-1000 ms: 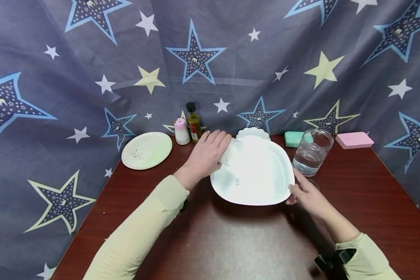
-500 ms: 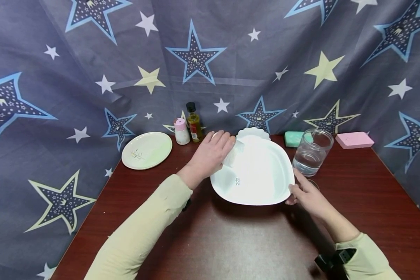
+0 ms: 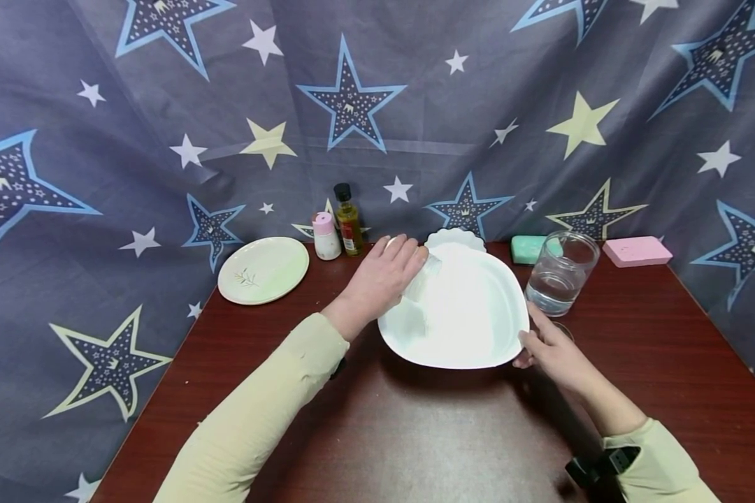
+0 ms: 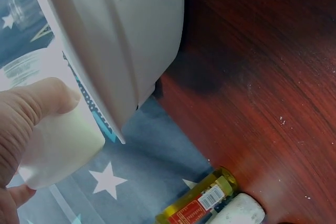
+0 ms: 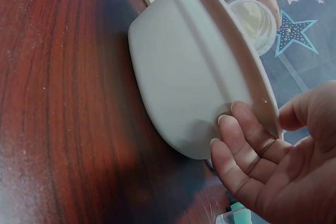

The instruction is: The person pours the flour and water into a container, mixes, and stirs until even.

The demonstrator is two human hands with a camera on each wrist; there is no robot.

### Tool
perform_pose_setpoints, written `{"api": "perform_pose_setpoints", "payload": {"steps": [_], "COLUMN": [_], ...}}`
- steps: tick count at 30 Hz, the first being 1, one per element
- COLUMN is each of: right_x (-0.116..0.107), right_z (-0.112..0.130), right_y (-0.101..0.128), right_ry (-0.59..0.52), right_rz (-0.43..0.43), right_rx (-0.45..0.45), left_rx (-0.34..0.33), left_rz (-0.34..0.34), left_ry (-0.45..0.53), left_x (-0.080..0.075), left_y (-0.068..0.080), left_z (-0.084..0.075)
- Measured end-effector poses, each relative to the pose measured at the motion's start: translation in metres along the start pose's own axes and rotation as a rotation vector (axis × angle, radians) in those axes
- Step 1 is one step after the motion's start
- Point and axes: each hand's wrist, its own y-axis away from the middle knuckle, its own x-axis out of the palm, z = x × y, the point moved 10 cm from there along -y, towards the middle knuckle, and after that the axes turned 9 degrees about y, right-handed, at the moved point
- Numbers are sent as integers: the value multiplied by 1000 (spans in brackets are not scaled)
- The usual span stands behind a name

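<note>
Shifting slightly rightward, the left hand (image 3: 379,276) grips a tilted cup (image 4: 60,148) over the white basin (image 3: 472,307), toward the far edge of the surface (image 3: 465,433); the right hand (image 3: 555,351) pinches its rim. Lettering inside has vanished (under liquid, perhaps), so pouring appears underway.

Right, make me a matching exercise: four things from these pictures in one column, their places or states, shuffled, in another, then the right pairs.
Things:
1. white rounded basin
2. clear cylindrical container
3. translucent whitish cup
4. pink rectangular block

Places or states:
A. in the grip of the left hand
B. farthest right of the four in the head view
C. held at the rim by the right hand
D. partly filled with clear liquid

Pairs: 1-C, 2-D, 3-A, 4-B
</note>
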Motion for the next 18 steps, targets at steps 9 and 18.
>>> {"api": "perform_pose_setpoints", "payload": {"steps": [9,18], "right_x": [0,-1], "right_z": [1,0], "right_y": [0,0], "right_ry": [12,27], "right_rz": [-2,-5], "right_rx": [2,10], "left_rx": [8,30], "left_rz": [-2,-8], "left_ry": [-31,-55], "left_x": [0,-1], "left_y": [-1,-3], "left_z": [-2,-7]}}
